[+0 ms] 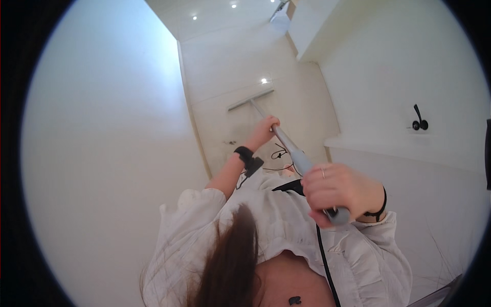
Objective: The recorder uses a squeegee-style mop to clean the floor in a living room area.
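Note:
A long-handled floor squeegee (251,101) with a thin, wide grey head rests on the pale floor ahead. My left hand (262,134) is wrapped round its metal pole, low down towards the head. Nearer to me, my right hand (341,190) grips the top end of the handle, where a grey sleeve (300,161) and a rounded end cap show. The pole slants from the lower right up to the left. A little dark debris (230,143) lies on the floor to the left of my left hand.
Dark thin cable (279,153) shows near my feet. At the left a white wall (102,128) runs along the floor. To the right stands a pale door with a black handle (419,123). A pale blue-white object (281,21) is at the far end.

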Available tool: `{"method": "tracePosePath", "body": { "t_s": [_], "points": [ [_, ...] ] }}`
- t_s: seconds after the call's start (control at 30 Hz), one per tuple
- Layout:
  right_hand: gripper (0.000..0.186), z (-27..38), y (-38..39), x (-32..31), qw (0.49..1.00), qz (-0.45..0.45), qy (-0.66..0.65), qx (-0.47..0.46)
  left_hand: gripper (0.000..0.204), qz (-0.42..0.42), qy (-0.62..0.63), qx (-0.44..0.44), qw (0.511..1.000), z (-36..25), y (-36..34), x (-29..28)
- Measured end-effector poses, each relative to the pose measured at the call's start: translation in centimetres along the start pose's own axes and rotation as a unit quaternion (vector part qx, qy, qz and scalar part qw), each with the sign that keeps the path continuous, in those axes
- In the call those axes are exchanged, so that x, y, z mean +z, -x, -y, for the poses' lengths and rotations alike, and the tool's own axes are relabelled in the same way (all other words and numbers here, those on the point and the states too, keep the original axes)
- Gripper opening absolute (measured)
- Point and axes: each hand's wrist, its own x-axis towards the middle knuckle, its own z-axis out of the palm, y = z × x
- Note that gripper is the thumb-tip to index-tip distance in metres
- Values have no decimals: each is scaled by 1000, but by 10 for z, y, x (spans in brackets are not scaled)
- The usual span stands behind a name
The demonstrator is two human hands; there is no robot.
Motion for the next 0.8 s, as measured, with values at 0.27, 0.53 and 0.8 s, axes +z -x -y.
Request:
{"method": "tracePosePath", "body": {
  "t_s": [0.27, 0.53, 0.8],
  "points": [
    [13, -34, 74, -7, 989, -124, 54, 53, 21, 11, -40, 27, 999, 18, -63, 70],
    [17, -2, 152, 37, 999, -30, 20, -25, 22, 29, -85, 33, 995, -12, 9, 150],
    [33, 26, 218, 30, 981, -15, -28, -194, 19, 203, -58, -3, 978, -87, 48, 207]
  ]
}}
